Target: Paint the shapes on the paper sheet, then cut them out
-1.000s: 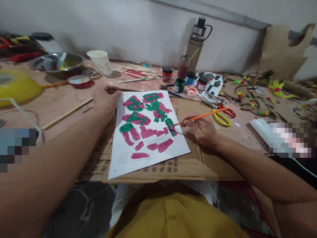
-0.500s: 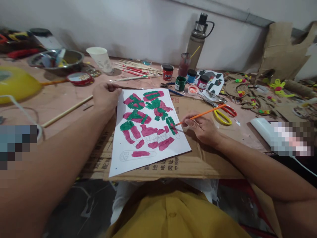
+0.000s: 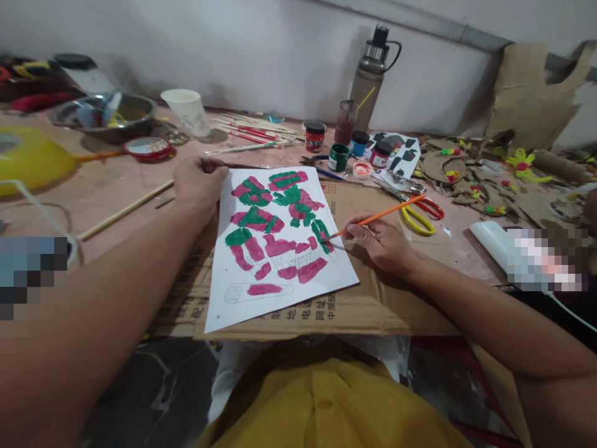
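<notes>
A white sheet of paper (image 3: 233,311) lies tilted on a flat piece of cardboard (image 3: 392,305), with pink and green painted shapes over pencil outlines. My left hand (image 3: 200,180) is closed at the sheet's upper left corner, gripping its edge; part of the fingers is hidden. In my right hand (image 3: 377,239) is a thin paintbrush (image 3: 392,210) with an orange handle, pinched near its lower end. The brush tip touches a green and pink shape near the sheet's right edge.
Behind the sheet stand paint jars (image 3: 338,158), a dark cup (image 3: 346,121) and a tall bottle (image 3: 367,81). Scissors (image 3: 417,218) lie beyond my right hand. To the left are a paper cup (image 3: 187,112), a metal bowl (image 3: 105,118) and a wooden stick (image 3: 125,210).
The brush tip has shifted very slightly down along the green and pink shape. My left hand keeps its place at the sheet's corner.
</notes>
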The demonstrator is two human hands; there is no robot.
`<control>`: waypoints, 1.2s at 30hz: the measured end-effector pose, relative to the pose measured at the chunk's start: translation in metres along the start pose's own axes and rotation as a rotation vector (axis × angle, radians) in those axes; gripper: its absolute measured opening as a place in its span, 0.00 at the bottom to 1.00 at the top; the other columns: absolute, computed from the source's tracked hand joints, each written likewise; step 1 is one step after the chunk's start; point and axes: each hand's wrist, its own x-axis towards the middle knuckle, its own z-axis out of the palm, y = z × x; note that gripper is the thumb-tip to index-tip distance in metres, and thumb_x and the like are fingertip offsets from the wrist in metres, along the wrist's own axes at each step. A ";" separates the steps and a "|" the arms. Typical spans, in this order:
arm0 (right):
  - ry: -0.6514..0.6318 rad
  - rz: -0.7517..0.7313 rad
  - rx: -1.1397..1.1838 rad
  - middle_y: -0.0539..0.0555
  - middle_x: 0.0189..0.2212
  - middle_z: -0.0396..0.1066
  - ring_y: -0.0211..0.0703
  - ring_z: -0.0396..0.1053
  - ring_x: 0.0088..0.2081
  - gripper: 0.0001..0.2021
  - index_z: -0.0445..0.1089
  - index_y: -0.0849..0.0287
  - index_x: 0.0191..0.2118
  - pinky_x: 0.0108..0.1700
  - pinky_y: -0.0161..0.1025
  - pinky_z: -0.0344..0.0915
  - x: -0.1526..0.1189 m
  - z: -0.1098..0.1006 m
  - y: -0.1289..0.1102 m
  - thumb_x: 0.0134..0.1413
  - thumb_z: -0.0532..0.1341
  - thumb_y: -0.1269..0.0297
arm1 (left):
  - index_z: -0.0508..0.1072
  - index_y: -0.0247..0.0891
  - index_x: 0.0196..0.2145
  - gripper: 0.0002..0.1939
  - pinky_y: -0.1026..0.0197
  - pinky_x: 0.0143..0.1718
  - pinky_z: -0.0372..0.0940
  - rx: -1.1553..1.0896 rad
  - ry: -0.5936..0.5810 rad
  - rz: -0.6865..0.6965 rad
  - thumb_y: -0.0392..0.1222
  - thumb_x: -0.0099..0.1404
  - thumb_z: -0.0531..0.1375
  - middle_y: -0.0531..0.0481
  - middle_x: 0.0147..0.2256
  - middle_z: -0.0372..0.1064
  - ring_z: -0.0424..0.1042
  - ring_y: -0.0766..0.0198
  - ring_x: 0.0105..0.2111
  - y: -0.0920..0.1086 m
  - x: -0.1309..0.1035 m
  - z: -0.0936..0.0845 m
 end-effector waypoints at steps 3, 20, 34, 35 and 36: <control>0.013 0.012 0.006 0.55 0.36 0.83 0.48 0.79 0.38 0.17 0.80 0.54 0.42 0.44 0.42 0.74 0.000 0.000 -0.001 0.76 0.59 0.51 | 0.74 0.35 0.31 0.10 0.61 0.34 0.57 -0.005 0.002 0.008 0.23 0.58 0.65 0.56 0.29 0.66 0.63 0.66 0.29 -0.001 0.000 0.000; -0.004 -0.021 0.021 0.54 0.36 0.82 0.47 0.77 0.36 0.13 0.79 0.54 0.41 0.44 0.44 0.73 -0.004 -0.003 -0.005 0.75 0.60 0.55 | 0.74 0.36 0.31 0.09 0.61 0.35 0.59 -0.024 -0.013 0.018 0.24 0.57 0.65 0.56 0.28 0.66 0.62 0.66 0.29 0.001 -0.004 -0.002; -0.013 -0.012 -0.034 0.52 0.33 0.80 0.45 0.74 0.34 0.13 0.80 0.54 0.40 0.41 0.40 0.69 -0.023 -0.011 -0.016 0.76 0.62 0.56 | 0.77 0.34 0.34 0.10 0.62 0.34 0.57 -0.027 0.008 0.034 0.22 0.58 0.65 0.56 0.29 0.67 0.65 0.66 0.30 -0.014 0.011 0.004; -0.022 -0.020 -0.034 0.52 0.33 0.80 0.45 0.74 0.34 0.13 0.80 0.54 0.40 0.41 0.40 0.69 -0.025 -0.012 -0.016 0.76 0.61 0.57 | 0.77 0.34 0.33 0.10 0.62 0.34 0.57 -0.033 0.006 0.032 0.22 0.58 0.65 0.56 0.29 0.67 0.65 0.66 0.30 -0.015 0.012 0.004; -0.032 -0.028 -0.035 0.52 0.33 0.80 0.45 0.74 0.34 0.13 0.79 0.54 0.40 0.41 0.40 0.69 -0.026 -0.013 -0.017 0.76 0.61 0.57 | 0.76 0.34 0.33 0.10 0.62 0.34 0.57 -0.033 0.007 0.031 0.21 0.58 0.65 0.56 0.29 0.67 0.64 0.66 0.30 -0.015 0.012 0.004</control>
